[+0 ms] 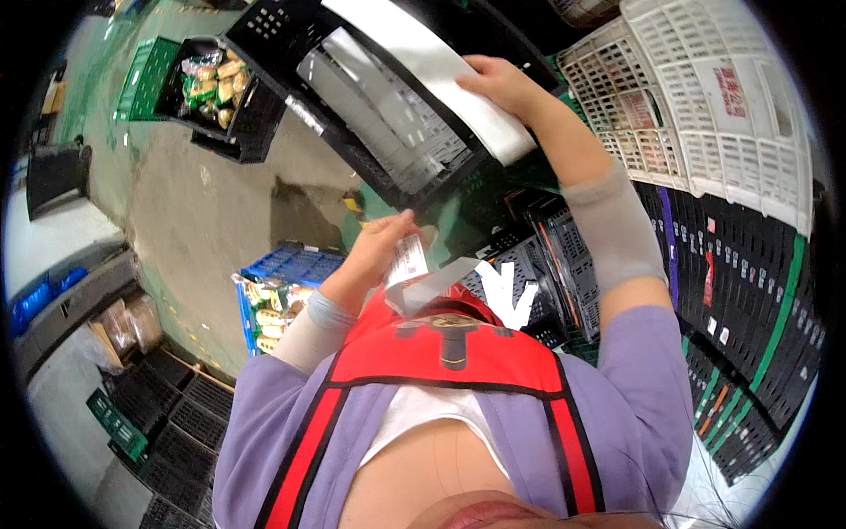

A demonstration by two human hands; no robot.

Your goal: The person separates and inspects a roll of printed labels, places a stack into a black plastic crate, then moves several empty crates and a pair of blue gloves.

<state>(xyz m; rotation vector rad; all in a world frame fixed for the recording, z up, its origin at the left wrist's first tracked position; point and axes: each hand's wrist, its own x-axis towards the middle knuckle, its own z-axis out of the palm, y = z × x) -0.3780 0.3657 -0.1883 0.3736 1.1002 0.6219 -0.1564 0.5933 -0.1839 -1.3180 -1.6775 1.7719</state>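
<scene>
My left hand (383, 243) pinches a strip of printed labels (408, 260) in front of the red apron (449, 354). A translucent backing strip (439, 284) loops down from it, with bright white pieces (507, 297) at its far end. My right hand (503, 89) rests on a long white panel (429, 66); whether it grips the panel's edge cannot be seen. This panel lies along one side of a black plastic crate (406, 195). Grey, shiny surfaces show inside the crate, too unclear to name.
Packaged food fills a black crate (254, 109) at upper left, beside a green crate (149, 76). A blue crate (294, 263) stands near my left forearm. White basket crates (714, 99) and stacked black crates (733, 271) line the right. More black crates (178, 413) sit lower left.
</scene>
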